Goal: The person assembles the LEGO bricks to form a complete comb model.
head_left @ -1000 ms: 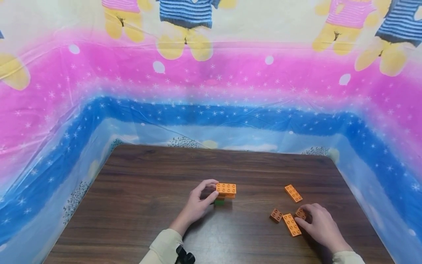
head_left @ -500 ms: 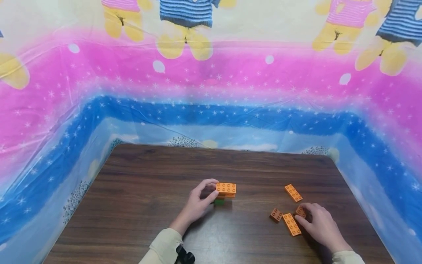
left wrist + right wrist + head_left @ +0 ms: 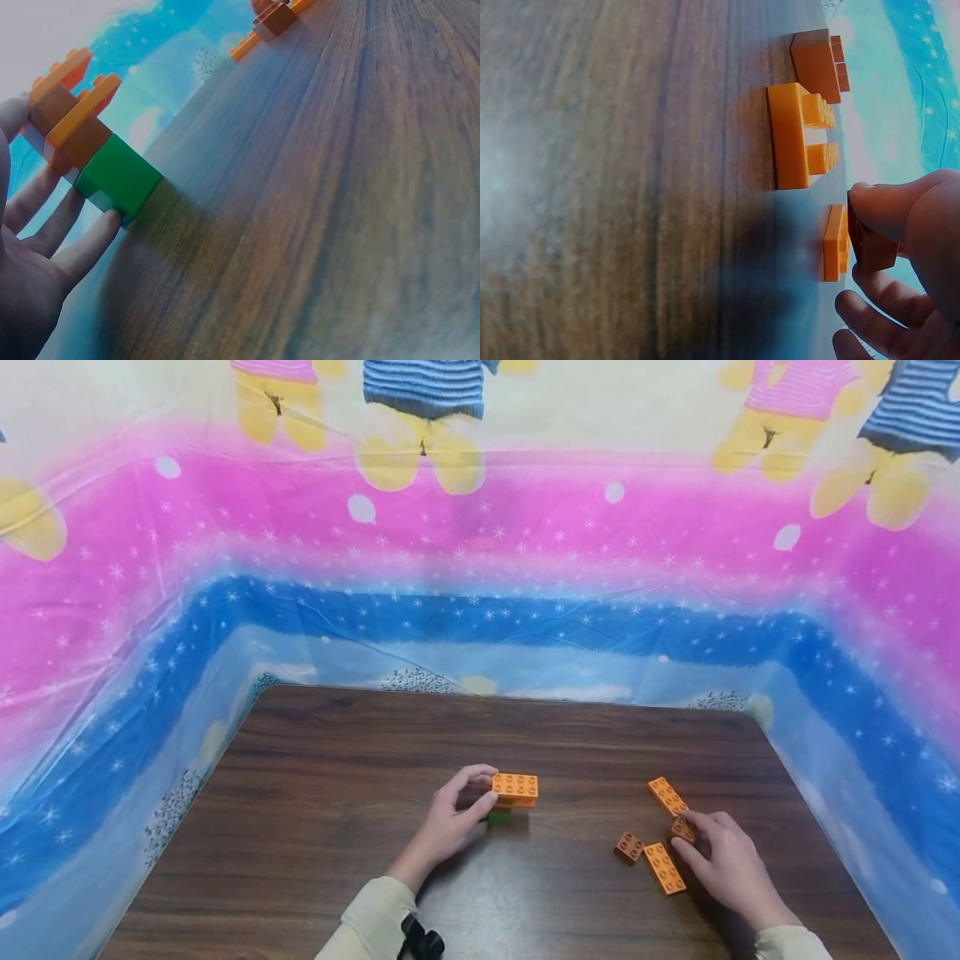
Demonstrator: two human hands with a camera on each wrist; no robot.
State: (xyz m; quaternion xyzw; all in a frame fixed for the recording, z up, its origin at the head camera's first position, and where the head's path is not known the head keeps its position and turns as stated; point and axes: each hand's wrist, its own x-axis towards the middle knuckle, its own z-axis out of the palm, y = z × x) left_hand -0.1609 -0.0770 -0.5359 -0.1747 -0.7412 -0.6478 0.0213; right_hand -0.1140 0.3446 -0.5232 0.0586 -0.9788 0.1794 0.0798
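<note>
In the head view, my left hand [image 3: 448, 822] grips a small tower of toy building bricks [image 3: 515, 786] from its left side. The left wrist view shows a green block [image 3: 120, 178] at its foot, with brown and orange bricks alternating above. Fingertips touch the green block and the upper bricks. Over on the right, my right hand [image 3: 731, 868] pinches a small brown building brick [image 3: 682, 831] between thumb and fingers. In the right wrist view this brown brick [image 3: 876, 249] is held off the tabletop.
Near the right hand lie an orange brick [image 3: 665, 868], a farther orange brick [image 3: 667, 797] and a second small brown brick [image 3: 628, 847]. All rest on a dark wooden table [image 3: 360, 743]. A patterned cloth [image 3: 480, 618] hangs around its back and sides.
My right hand has raised the brown brick slightly, up and away from the nearer orange brick. The left hand and the tower have stayed in place.
</note>
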